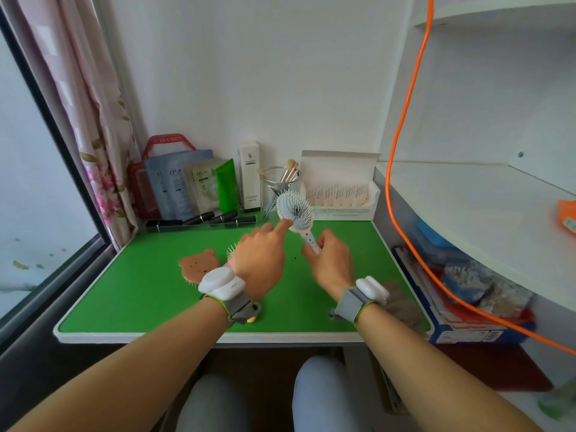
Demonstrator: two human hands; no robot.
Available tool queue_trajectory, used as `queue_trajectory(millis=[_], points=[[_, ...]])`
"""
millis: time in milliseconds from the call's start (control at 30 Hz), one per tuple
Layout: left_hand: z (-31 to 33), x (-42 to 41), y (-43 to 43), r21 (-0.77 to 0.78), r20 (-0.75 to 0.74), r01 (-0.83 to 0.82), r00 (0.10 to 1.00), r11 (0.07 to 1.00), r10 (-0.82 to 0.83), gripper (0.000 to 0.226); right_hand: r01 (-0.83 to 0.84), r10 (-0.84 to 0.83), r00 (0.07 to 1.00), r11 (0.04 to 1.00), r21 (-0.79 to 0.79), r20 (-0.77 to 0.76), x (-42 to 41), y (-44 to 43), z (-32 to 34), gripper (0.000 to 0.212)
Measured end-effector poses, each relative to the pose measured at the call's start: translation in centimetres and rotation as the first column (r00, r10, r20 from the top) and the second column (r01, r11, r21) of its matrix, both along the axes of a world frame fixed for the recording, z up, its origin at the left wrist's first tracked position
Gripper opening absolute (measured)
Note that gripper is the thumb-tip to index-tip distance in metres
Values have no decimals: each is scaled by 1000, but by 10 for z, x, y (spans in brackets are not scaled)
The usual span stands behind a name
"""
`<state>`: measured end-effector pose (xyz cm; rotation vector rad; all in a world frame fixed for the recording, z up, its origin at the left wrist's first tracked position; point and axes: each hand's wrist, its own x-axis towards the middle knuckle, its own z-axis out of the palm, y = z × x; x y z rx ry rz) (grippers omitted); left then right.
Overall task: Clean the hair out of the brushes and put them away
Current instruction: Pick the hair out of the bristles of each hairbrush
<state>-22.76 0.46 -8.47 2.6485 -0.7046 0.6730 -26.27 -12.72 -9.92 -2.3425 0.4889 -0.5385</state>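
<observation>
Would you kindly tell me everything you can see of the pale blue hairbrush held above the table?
The pale blue hairbrush has an oval head of pale, plastic-looking pins, a dark clump of hair caught near the middle, and a whitish dotted handle. It is held tilted above the green table. The right hand grips the handle, and the left hand touches the head's lower edge with its forefinger.

OSM on blue-grey sachet (175, 183), OSM on beige sachet (203, 183), red bag (168, 142) lettering unclear
</observation>
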Motion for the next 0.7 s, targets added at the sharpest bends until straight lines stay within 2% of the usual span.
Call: queue_trajectory(millis=[300,467,700], points=[[-7,-3,5,83,-53,-55,997,995,60,49,32,-32,999,999,33,-12,-1,-1,-2,21],[-3,-1,1,46,-143,-63,987,997,69,49,0,-1,999,1000,-24,-34,-5,6,-5,21],[-2,-8,3,13,-50,-32,998,999,33,52,29,-28,999,999,23,-37,-5,2,-4,22]])
